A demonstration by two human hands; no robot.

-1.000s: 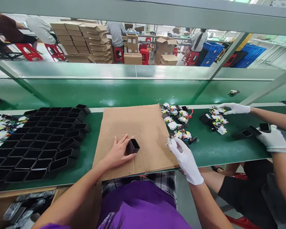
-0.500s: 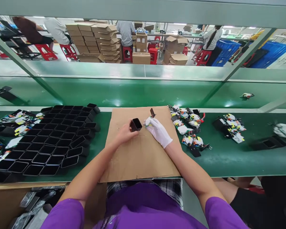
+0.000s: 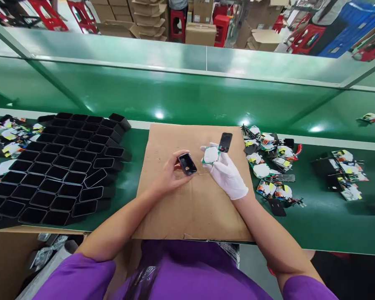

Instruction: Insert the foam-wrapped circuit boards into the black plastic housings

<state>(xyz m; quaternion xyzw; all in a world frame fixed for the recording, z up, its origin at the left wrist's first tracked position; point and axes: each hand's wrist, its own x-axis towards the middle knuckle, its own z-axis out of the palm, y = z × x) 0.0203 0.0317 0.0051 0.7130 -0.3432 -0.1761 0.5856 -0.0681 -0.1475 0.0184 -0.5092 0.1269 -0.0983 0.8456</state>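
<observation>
Fingers of the bare left hand (image 3: 173, 174) pinch a smooth, hollow black case (image 3: 187, 164), those of the gloved right hand (image 3: 227, 177) a white-faced green board (image 3: 211, 155), with flat cardboard (image 3: 190, 210) beneath them.

Flat green tabletop (image 3: 318, 227), white strip (image 3: 140, 125) along far edge | plain tan rectangular cardboard sheet (image 3: 193, 212), reaching near edge | black rectangular open-topped casings (image 3: 58, 175), repeating cell pattern, toward left edge | irregular circuit assemblies (image 3: 261, 170), mottled white-green-yellow, toward right edge | right hand (image 3: 226, 177): white fabric glove (image 3: 234, 185) | purple fabric sleeves (image 3: 75, 277) | black-and-white checked cloth (image 3: 233, 250), below near edge
</observation>
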